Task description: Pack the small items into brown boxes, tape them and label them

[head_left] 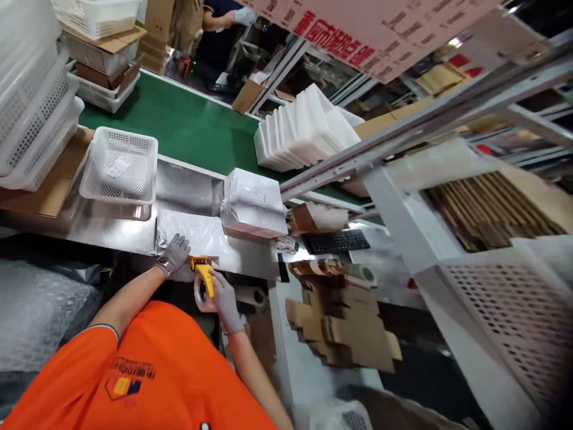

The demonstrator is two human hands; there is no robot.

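Observation:
My left hand (176, 253), in a grey glove, lies with its fingers outstretched on the left part of a white, plastic-wrapped package (199, 230). That package rests at the front edge of the metal worktop (134, 230). A yellow tape dispenser (206, 278) with a roll of clear tape is gripped in my gloved right hand (227, 301). Its head is up against the package's near side; whether tape is stuck there I cannot make out. Just behind and right of the package sits a larger white-wrapped box (255, 200).
A white perforated basket (120, 164) holding a label stands at the left. Stacked baskets (38, 119) rise beyond it. A green conveyor belt (197, 122) runs behind. To the right are a keyboard (335, 240), flattened cardboard (358, 331) and a metal frame (403, 221).

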